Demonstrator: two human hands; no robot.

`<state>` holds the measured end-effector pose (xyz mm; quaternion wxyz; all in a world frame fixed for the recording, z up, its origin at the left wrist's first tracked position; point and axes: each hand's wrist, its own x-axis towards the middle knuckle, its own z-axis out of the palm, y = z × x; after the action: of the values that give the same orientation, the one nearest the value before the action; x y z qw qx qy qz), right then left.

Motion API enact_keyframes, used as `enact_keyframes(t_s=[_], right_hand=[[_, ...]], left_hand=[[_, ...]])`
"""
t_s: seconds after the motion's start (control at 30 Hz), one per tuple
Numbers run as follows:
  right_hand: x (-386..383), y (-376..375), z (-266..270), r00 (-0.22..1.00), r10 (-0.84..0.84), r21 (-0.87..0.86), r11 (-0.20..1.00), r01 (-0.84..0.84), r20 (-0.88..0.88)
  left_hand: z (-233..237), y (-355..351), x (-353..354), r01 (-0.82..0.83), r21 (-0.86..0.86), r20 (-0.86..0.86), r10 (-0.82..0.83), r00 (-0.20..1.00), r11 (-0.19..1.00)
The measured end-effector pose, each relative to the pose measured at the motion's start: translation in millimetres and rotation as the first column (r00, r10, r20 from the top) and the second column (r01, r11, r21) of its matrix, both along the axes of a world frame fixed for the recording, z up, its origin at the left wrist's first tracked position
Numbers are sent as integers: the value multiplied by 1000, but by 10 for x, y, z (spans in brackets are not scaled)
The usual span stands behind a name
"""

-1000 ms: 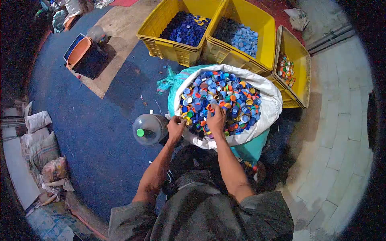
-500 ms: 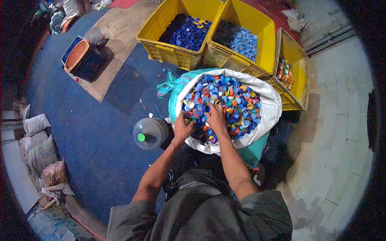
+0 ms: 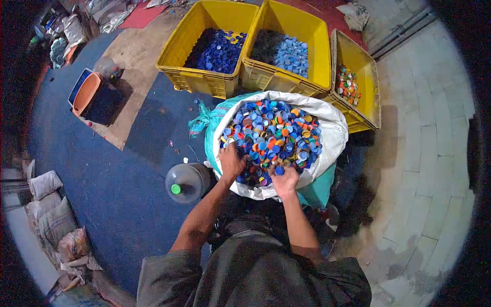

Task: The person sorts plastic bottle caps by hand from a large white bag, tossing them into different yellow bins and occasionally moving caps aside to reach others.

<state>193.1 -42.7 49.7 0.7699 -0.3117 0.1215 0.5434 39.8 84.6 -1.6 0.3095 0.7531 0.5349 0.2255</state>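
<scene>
A white sack [image 3: 333,123] with a green outer side stands open in front of me, full of mixed plastic bottle caps [image 3: 276,130] in blue, orange, white and other colours. At the sack's left side my left hand [image 3: 232,163] rests over the caps with curled fingers; what they grip, if anything, is hidden. My right hand [image 3: 285,181] is turned palm up near the sack's front rim. Its fingers hold a dark blue bottle cap [image 3: 280,170].
Behind the sack stand three yellow crates: one with dark blue caps [image 3: 220,51], one with light blue caps [image 3: 292,56], one with orange, white and green caps [image 3: 349,87]. A clear jug [image 3: 188,183] is left of the sack. An orange tub [image 3: 87,93] lies farther left.
My right hand has drawn back toward the sack's front rim and turned palm up, showing a dark blue cap. My left hand stays at the left side. The view has shifted slightly.
</scene>
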Motion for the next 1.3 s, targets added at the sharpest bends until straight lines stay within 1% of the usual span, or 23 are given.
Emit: enact_keyframes(t_s=[0.1, 0.13, 0.23, 0.27, 0.37, 0.47, 0.5, 0.57, 0.6, 0.63, 0.67, 0.7, 0.73, 0.83, 0.87, 0.97, 1.0, 1.1, 1.13, 1.23, 1.27, 1.3], right_hand=[[15, -219, -157, 999, 40, -138, 990, -41, -11], [-7, -230, -194, 998, 16, -237, 971, -3, 54], [-21, -302, -206, 997, 60, -248, 968, -48, 40], [-40, -312, -208, 993, 88, -256, 965, -64, 84], [-59, -293, -202, 988, 109, -268, 960, -77, 107], [-101, -148, -131, 973, 135, -294, 953, -76, 187], [-120, -81, -106, 939, 207, -366, 926, -97, 275], [-147, 70, -67, 829, 361, -508, 855, -110, 427], [-160, 147, -68, 680, 454, -552, 829, -87, 576], [-169, 237, -145, 520, 456, -533, 846, -3, 722], [-187, 340, -278, 335, 445, -494, 867, 73, 831], [-221, 441, -354, 132, 421, -437, 889, 137, 897], [-271, 547, -269, 166, 468, -487, 868, 102, 868], [-339, 796, -289, -97, 444, -433, 894, 118, 891], [-339, 851, -300, -190, 562, -546, 827, 131, 805], [-414, 962, -269, -182, 639, -613, 769, 181, 747], [-412, 967, -315, -197, 617, -591, 787, 178, 762], [-421, 989, -429, -180, 608, -582, 794, 176, 773], [-446, 1002, -345, -146, 606, -585, 795, 161, 782], [-439, 1010, -346, -131, 618, -601, 785, 146, 775], [-420, 1006, -381, -137, 612, -594, 790, 152, 779], [-399, 1003, -434, -143, 606, -586, 794, 160, 783]], left_hand=[[-35, 1, 29, 8, -10, -37, -9, 999, 1000], [-46, 3, 33, 15, -19, -55, -16, 998, 1000], [-91, 28, 55, 32, -26, -25, -33, 999, 999], [-109, 48, 54, 48, -34, -15, -48, 999, 998], [-138, 49, 46, 58, 2, -10, -58, 998, 998], [-102, 40, 29, 30, 6, 88, -31, 996, 1000], [-176, 41, 4, 1, -100, 213, 20, 977, 995], [-394, 38, -39, -17, -314, 436, 160, 885, 949], [-176, 62, -121, 31, -511, 425, 221, 878, 859], [-95, 71, -201, 94, -636, 534, 349, 770, 766], [-11, 66, -286, 184, -729, 599, 484, 638, 659], [72, 46, -361, 294, -783, 616, 617, 490, 548], [228, 22, -415, 322, -805, 592, 704, 391, 498], [30, -66, -709, 337, -869, 470, 819, 329, 363], [-78, -98, -770, 319, -881, 449, 830, 331, 349], [-215, -215, -950, 239, -928, 364, 834, 414, 286], [-181, -241, -963, 177, -949, 314, 830, 462, 260], [-391, -362, -1018, 222, -929, 367, 824, 431, 297], [-223, -371, -993, 169, -943, 332, 821, 465, 286], [31, -375, -852, 78, -944, 318, 816, 482, 322], [100, -381, -808, 14, -901, 375, 761, 529, 433], [130, -372, -762, -1, -893, 365, 727, 582, 450]])
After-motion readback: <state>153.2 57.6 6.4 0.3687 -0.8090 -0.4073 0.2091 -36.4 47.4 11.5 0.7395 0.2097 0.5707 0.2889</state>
